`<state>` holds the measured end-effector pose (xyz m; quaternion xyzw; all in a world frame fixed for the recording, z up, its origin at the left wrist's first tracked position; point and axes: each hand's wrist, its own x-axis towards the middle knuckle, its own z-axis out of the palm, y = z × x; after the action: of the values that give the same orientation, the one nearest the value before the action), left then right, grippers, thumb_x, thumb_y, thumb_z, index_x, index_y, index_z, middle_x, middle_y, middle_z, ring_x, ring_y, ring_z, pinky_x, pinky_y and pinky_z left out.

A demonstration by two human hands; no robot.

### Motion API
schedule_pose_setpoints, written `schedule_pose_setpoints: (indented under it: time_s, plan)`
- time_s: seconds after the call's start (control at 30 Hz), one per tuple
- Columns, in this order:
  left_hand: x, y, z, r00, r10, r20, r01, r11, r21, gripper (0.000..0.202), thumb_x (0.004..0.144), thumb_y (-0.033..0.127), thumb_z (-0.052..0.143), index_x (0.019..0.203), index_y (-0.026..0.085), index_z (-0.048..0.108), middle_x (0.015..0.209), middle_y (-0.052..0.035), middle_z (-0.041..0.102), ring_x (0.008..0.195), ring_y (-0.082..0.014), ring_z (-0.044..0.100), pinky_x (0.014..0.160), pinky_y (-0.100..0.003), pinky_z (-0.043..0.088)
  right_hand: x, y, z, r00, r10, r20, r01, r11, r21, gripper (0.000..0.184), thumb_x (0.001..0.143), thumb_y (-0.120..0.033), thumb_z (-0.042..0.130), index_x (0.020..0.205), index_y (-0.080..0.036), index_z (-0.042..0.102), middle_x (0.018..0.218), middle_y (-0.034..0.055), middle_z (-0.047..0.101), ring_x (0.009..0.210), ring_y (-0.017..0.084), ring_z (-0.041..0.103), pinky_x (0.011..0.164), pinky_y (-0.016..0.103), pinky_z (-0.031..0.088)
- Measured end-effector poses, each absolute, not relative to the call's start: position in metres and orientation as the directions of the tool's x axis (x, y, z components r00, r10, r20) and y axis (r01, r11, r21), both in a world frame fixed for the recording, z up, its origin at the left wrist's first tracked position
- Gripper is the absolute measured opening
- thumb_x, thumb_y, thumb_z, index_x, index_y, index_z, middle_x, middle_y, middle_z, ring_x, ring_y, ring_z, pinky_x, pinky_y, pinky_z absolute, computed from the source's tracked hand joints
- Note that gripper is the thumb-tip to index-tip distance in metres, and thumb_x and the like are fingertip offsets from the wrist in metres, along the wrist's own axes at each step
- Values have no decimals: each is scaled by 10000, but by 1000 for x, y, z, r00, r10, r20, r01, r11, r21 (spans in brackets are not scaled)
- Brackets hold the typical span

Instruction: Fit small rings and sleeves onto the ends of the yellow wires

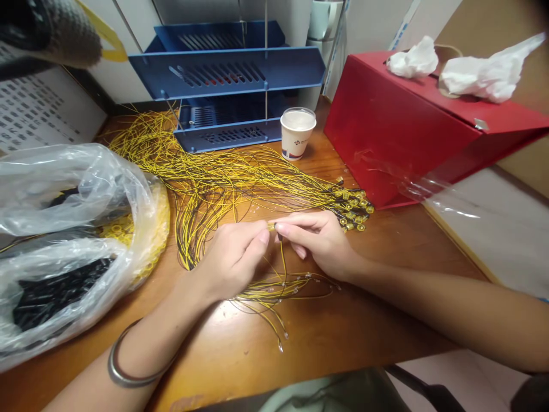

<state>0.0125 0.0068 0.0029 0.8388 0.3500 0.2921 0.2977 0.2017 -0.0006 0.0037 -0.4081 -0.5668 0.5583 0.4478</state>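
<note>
Where the two hands meet over the middle of the wooden surface (326, 337), the left hand (231, 257) and the right hand (319, 237) both pinch one small yellow connector (271, 226) between thumb and fingertips, fingers closed on it from either side. A thin yellow wire (283, 263) drops from that connector between the hands and joins a short loose bunch of wire ends (274, 297) lying just under the wrists; the left wrist carries a metal bangle (124, 366). Risk, as a judgement: the piece is tiny and held by fingertips only, so a slip could drop it into the strands below, and any pull sideways could snag the hanging wire on that bunch. Left of the hands, a clear plastic bag (64, 240) holding black parts and yellow coils slumps onto the surface and crowds the left forearm. Right of the hands, a cluster of finished connectors (354, 209) lies near the knuckles, touching the foot of a red box (398, 131) with crumpled tissues (489, 74) on top. Open room is mostly the bare wood toward the near edge; the box and a pale board (493, 229) hem the right side. Farther back, a wide tangle of yellow wires (206, 171) spreads to a paper cup (297, 133) and a blue tray rack (231, 74); the cup stands close to the strands, so a dragged wire could tip it.
</note>
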Motion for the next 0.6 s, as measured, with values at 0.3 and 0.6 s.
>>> schedule_pose_setpoints:
  time_s: [0.3, 0.6]
  plan:
    - [17, 8, 3, 568, 759, 318, 419, -599, 682, 349, 975, 210, 368, 638, 162, 447, 547, 51, 421, 491, -69, 411, 536, -215, 324, 202, 1, 1, -268, 961, 63, -29, 58, -998, 189, 814, -285, 693, 850, -125, 786, 480, -38, 535, 422, 59, 389, 411, 212, 323]
    - [15, 8, 3, 557, 780, 285, 427, -563, 707, 373, 986, 262, 346, 646, 163, 461, 553, 44, 434, 504, -79, 431, 549, -227, 335, 202, 0, 1, -242, 967, 74, -32, 68, -997, 187, 805, -281, 702, 863, -126, 790, 477, -36, 535, 420, 61, 394, 407, 217, 327]
